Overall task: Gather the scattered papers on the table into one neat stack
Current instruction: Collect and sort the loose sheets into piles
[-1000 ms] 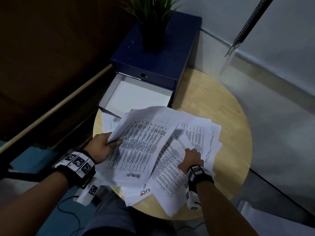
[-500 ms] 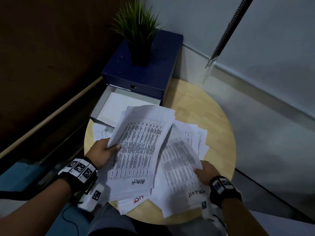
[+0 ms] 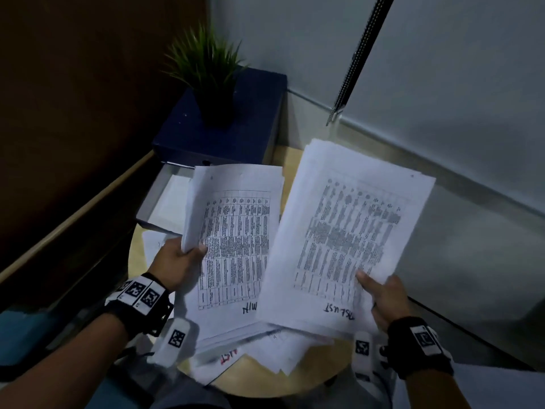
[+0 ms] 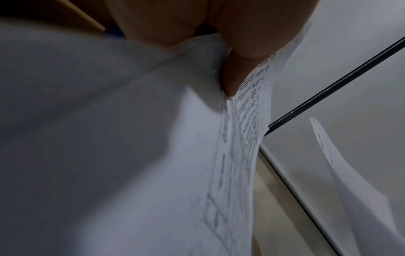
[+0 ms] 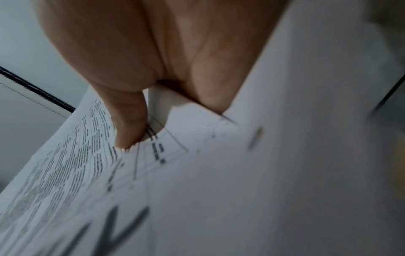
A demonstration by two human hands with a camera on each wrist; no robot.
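My left hand [image 3: 182, 261] grips the left edge of a bundle of printed sheets [image 3: 236, 246], thumb on top, raised over the round wooden table [image 3: 259, 382]. My right hand [image 3: 380, 293] pinches a second bundle of printed papers [image 3: 348, 231] at its lower right, tilted up above the table. Loose sheets [image 3: 277, 352] still lie under both bundles, one with red writing [image 3: 228, 355]. In the left wrist view the thumb [image 4: 232, 78] presses the paper stack [image 4: 131, 155]. In the right wrist view the thumb [image 5: 129, 124] clamps the printed sheets [image 5: 197, 190].
A dark blue drawer box [image 3: 224, 134] stands at the table's far side with a potted plant [image 3: 206, 72] on top and its white drawer [image 3: 165, 208] pulled open. A wall [image 3: 442, 84] and blind cord [image 3: 356, 60] lie to the right; a dark panel [image 3: 73, 113] is at left.
My right hand went from pressing on the table papers to lifting a bundle up and to the right. The left hand raised its bundle higher off the table.
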